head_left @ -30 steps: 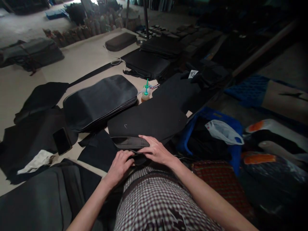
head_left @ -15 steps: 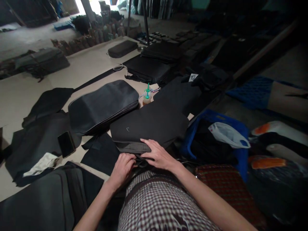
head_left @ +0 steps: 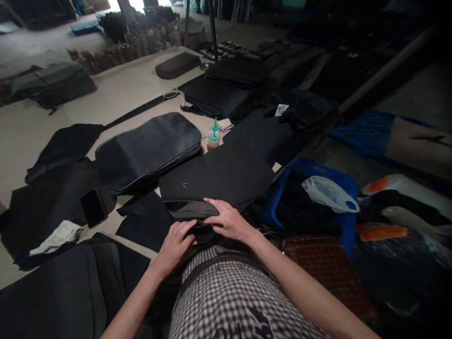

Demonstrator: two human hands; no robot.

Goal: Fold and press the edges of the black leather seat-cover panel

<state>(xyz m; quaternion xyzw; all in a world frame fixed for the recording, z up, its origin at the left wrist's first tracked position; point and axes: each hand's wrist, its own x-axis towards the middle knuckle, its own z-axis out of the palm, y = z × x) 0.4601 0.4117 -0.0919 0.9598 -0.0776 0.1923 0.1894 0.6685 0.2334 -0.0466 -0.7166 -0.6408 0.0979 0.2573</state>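
Note:
A large black fabric panel (head_left: 219,174) lies on the table in front of me, its near edge at my lap. A grey-black folded strip (head_left: 189,209) runs along that edge. My right hand (head_left: 228,221) is closed over the edge, fingers on top and thumb lower down. Close to its left, my left hand (head_left: 178,240) pinches the black material hanging at the edge, thumb against the fingers. What lies beneath the fingertips is partly hidden. A small piece of white thread (head_left: 185,185) shows on the panel.
Left of the panel lie a stack of black rounded panels (head_left: 148,150), a phone (head_left: 93,208) and a white cloth (head_left: 56,238). Bottles with green tips (head_left: 213,139) stand behind. At right is a blue crate (head_left: 348,238) with a white plastic bag (head_left: 330,194), beside a red plaid cushion (head_left: 325,268).
My left hand has shifted slightly left and down, its fingers stretching further along the edge. My right hand keeps its hold. The whole view has shifted a little.

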